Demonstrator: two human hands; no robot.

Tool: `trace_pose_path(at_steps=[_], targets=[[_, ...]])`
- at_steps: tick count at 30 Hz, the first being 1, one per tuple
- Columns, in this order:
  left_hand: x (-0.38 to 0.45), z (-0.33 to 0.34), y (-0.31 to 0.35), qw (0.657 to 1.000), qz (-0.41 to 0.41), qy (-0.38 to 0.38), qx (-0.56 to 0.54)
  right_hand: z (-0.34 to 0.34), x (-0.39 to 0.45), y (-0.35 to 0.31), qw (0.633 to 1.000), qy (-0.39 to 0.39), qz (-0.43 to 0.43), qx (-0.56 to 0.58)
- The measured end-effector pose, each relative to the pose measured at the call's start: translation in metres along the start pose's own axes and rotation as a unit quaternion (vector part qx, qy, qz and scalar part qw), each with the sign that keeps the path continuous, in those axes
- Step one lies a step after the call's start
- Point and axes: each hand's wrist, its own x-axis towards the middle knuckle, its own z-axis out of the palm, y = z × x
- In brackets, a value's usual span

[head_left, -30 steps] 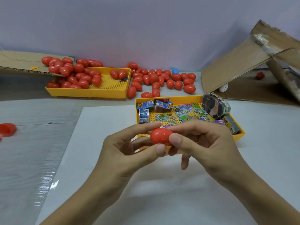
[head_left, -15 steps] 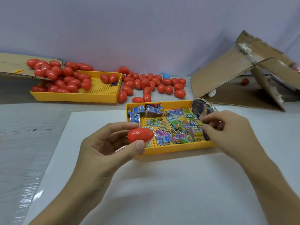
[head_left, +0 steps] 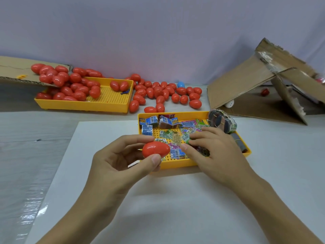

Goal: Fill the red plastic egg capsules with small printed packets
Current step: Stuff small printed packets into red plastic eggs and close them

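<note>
Fingers [head_left: 140,140] pinch smooth oval red egg capsule [head_left: 155,149]; apparently closed.

Two yellow trays [head_left: 84,107] – one blue egg [head_left: 180,84] – two hands [head_left: 119,162]

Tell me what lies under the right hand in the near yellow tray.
Printed packets lie loose on the tray's perforated floor. The right hand covers some; whether its grip holds one is hidden.

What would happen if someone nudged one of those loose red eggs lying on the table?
The loose red eggs look rounded and glossy, so one would probably roll and feel slippery. They seem to be hollow plastic, so likely light. The left hand pinches one red egg easily between thumb and fingers.
</note>
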Motion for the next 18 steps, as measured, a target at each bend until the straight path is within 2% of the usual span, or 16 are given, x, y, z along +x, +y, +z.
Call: trace_pose_path(at_steps=[2, 7, 11, 14, 18], targets=[[0.000, 0.000, -0.001, 1.000, 0.001, -0.001, 0.002, -0.003, -0.003, -0.001, 0.999, 0.001, -0.020, 0.026], [0.001, -0.002, -0.001, 1.000, 0.001, -0.001, 0.014, -0.010, -0.014, -0.005, 0.994, -0.057, -0.072, 0.063], [0.002, -0.002, -0.002, 1.000, 0.004, -0.001, 0.017, -0.014, -0.013, -0.001, 0.986, -0.037, -0.048, 0.153], [0.002, -0.003, -0.004, 1.000, 0.007, -0.005, 0.022, -0.018, -0.013, -0.002, 0.967, -0.030, -0.020, 0.253], [0.002, -0.003, -0.008, 1.000, 0.009, 0.003, 0.018, -0.022, -0.012, -0.008, 0.925, 0.023, -0.022, 0.379]])
